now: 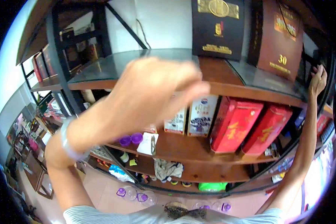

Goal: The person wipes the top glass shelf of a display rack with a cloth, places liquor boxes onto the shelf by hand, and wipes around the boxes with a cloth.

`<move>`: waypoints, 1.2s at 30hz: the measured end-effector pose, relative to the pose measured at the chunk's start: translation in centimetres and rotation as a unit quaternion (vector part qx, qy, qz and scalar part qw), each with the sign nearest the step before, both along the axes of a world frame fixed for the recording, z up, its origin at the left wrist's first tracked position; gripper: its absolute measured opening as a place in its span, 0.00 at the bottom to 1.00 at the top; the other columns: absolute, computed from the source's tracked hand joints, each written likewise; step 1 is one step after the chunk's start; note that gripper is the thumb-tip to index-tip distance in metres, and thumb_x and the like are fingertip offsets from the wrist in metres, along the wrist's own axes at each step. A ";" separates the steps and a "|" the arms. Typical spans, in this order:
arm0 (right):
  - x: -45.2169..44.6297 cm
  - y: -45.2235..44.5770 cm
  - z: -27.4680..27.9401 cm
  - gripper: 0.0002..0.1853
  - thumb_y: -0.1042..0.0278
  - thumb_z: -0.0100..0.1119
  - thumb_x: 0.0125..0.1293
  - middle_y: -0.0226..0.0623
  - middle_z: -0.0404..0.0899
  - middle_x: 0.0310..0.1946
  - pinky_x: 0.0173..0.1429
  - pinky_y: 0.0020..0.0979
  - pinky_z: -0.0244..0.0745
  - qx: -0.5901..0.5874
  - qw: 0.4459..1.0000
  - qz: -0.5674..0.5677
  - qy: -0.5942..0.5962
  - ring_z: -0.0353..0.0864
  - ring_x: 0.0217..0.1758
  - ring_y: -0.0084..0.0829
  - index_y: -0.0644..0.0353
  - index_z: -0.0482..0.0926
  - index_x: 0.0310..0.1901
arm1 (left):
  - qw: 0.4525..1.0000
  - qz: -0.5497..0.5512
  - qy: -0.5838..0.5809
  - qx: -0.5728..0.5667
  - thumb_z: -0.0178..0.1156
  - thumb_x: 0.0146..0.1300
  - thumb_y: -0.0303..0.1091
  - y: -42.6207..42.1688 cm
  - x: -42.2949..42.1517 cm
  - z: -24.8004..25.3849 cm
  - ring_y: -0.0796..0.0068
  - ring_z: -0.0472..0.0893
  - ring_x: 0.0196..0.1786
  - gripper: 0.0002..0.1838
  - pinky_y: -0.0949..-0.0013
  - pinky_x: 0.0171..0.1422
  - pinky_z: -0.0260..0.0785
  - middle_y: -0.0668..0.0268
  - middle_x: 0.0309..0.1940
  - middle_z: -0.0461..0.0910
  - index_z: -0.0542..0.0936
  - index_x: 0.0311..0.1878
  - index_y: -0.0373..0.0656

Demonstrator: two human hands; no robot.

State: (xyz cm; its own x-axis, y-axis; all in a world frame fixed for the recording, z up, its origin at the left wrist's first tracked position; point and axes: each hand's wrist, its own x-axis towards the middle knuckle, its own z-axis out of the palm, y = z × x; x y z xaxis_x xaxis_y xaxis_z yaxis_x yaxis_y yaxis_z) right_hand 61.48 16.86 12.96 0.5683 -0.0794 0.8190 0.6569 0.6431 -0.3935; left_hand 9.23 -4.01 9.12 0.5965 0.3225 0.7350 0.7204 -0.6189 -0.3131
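My left hand [160, 80] is raised in front of the upper shelf, blurred by motion. Its fingers are curled in and the thumb points right; whatever they may hold is hidden. A white band circles that wrist. Behind the hand lies a glass sheet [97, 71] on the wooden shelf [222, 72]. At the far right, my right hand [318, 80] reaches up with bent fingers around the black frame post [329, 89]. A brown gift bag [280, 46] marked 30 stands just left of it. Beside that bag is a black box [218, 31] with gold print.
On the shelf below stand two red boxes [235, 121] [268, 130] and a white box [202, 115]. Purple cups [131, 139] and a white paper [148, 144] sit to their left. Lower down are a crumpled cloth [168, 169] and a green bag [212, 186]. Clear jugs [147, 198] stand on the floor.
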 end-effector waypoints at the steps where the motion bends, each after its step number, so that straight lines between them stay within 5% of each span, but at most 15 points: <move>1: -0.6 -1.8 -0.7 0.23 0.54 0.51 0.68 0.43 0.80 0.46 0.52 0.27 0.72 0.005 1.000 0.021 -0.002 0.80 0.45 0.31 0.68 0.74 0.54 | 0.995 0.031 0.081 0.044 0.66 0.54 0.40 -3.2 0.1 -1.2 0.65 0.81 0.28 0.11 0.67 0.30 0.71 0.60 0.29 0.82 0.82 0.33 0.43; 4: -5.9 -8.7 -4.1 0.19 0.64 0.52 0.69 0.42 0.80 0.44 0.51 0.24 0.72 -0.029 0.998 0.028 -0.058 0.79 0.43 0.27 0.69 0.72 0.54 | 0.979 -0.176 0.102 -0.029 0.65 0.54 0.38 -8.3 0.3 -7.3 0.68 0.80 0.30 0.12 0.69 0.39 0.75 0.63 0.25 0.77 0.78 0.31 0.38; 6: -8.6 -12.4 -8.1 0.16 0.67 0.57 0.65 0.38 0.79 0.43 0.53 0.26 0.72 -0.014 0.989 0.105 -0.107 0.78 0.43 0.27 0.67 0.75 0.52 | 0.960 -0.169 0.169 -0.143 0.66 0.55 0.45 -10.2 -0.4 -8.7 0.72 0.81 0.30 0.14 0.72 0.34 0.75 0.64 0.29 0.81 0.80 0.33 0.43; 7: -9.8 -14.6 -10.3 0.13 0.74 0.58 0.63 0.37 0.79 0.43 0.52 0.27 0.72 -0.042 0.984 0.024 -0.174 0.78 0.43 0.27 0.65 0.77 0.50 | 0.960 -0.184 0.121 -0.171 0.66 0.54 0.41 -9.7 -0.9 -8.8 0.72 0.80 0.27 0.13 0.70 0.34 0.74 0.65 0.26 0.79 0.79 0.32 0.41; 9: -14.5 -19.0 -14.2 0.09 0.80 0.59 0.60 0.33 0.78 0.38 0.47 0.25 0.73 -0.104 0.969 0.051 -0.219 0.77 0.41 0.24 0.64 0.78 0.44 | 0.958 -0.188 0.048 -0.211 0.66 0.53 0.36 -7.9 -1.6 -8.8 0.72 0.79 0.24 0.11 0.70 0.32 0.74 0.65 0.23 0.78 0.80 0.32 0.38; 12: -17.4 -21.2 -19.7 0.09 0.80 0.62 0.55 0.38 0.76 0.32 0.39 0.27 0.72 -0.185 0.942 0.052 -0.274 0.76 0.33 0.29 0.65 0.75 0.39 | 0.954 -0.084 -0.078 -0.279 0.66 0.54 0.32 -4.3 -0.9 -11.9 0.72 0.82 0.26 0.09 0.70 0.33 0.74 0.62 0.24 0.82 0.82 0.35 0.37; 14: -18.9 -19.9 -23.5 0.13 0.80 0.63 0.53 0.39 0.76 0.31 0.37 0.28 0.72 -0.238 0.936 0.072 -0.251 0.76 0.32 0.31 0.64 0.74 0.40 | 0.844 -0.064 -0.270 -0.460 0.66 0.57 0.32 -0.7 0.3 -15.5 0.69 0.84 0.34 0.13 0.68 0.39 0.76 0.56 0.32 0.83 0.80 0.43 0.36; 16: -19.9 -18.0 -27.4 0.19 0.78 0.65 0.52 0.41 0.76 0.34 0.39 0.32 0.74 -0.316 0.920 0.103 -0.207 0.77 0.34 0.34 0.65 0.73 0.46 | 0.789 -0.109 -0.309 -0.520 0.60 0.63 0.30 3.3 1.8 -19.2 0.70 0.79 0.51 0.21 0.67 0.55 0.73 0.53 0.49 0.78 0.70 0.57 0.33; 21: -21.5 -14.5 -33.6 0.33 0.73 0.67 0.53 0.57 0.73 0.51 0.59 0.39 0.70 -0.451 0.868 0.156 -0.135 0.75 0.55 0.48 0.71 0.63 0.60 | 0.786 -0.070 -0.344 -0.508 0.71 0.53 0.44 10.1 7.5 -23.7 0.50 0.67 0.64 0.49 0.56 0.64 0.65 0.38 0.62 0.62 0.51 0.67 0.28; 25: -22.7 -12.8 -35.6 0.42 0.70 0.67 0.53 0.59 0.69 0.57 0.63 0.40 0.65 -0.456 0.867 0.146 -0.137 0.70 0.61 0.50 0.71 0.54 0.66 | 0.822 -0.056 -0.334 -0.457 0.75 0.38 0.57 13.9 9.8 -27.4 0.49 0.69 0.62 0.60 0.59 0.65 0.62 0.40 0.59 0.67 0.54 0.64 0.24; 28: -23.3 -11.9 -36.7 0.45 0.70 0.68 0.52 0.62 0.66 0.58 0.65 0.41 0.63 -0.442 0.875 0.150 -0.130 0.67 0.62 0.54 0.72 0.50 0.67 | 0.797 -0.093 -0.347 -0.486 0.75 0.44 0.50 14.7 10.5 -27.9 0.58 0.67 0.64 0.57 0.63 0.68 0.58 0.46 0.61 0.64 0.50 0.66 0.27; 33: -24.0 -11.7 -37.0 0.47 0.69 0.70 0.50 0.64 0.64 0.59 0.64 0.45 0.63 -0.434 0.879 0.141 -0.136 0.65 0.61 0.58 0.75 0.51 0.66 | 0.758 -0.222 -0.407 -0.459 0.77 0.41 0.49 14.7 11.4 -28.2 0.57 0.68 0.62 0.56 0.60 0.67 0.59 0.48 0.59 0.65 0.53 0.64 0.29; 36: -24.1 -12.2 -37.2 0.46 0.67 0.74 0.47 0.59 0.67 0.58 0.63 0.39 0.65 -0.424 0.890 0.095 -0.136 0.69 0.62 0.50 0.71 0.57 0.65 | 0.757 -0.234 -0.402 -0.459 0.79 0.37 0.47 15.7 11.6 -28.9 0.53 0.68 0.60 0.53 0.57 0.64 0.62 0.45 0.57 0.65 0.59 0.61 0.29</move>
State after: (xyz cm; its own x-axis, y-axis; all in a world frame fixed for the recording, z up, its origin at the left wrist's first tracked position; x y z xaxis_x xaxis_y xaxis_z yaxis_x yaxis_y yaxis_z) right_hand 37.35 4.61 -24.28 0.2773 0.7091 0.6483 0.7136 0.2998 -0.6332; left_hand 20.87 11.73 -19.77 0.2826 0.8094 0.5148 0.0840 -0.5555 0.8273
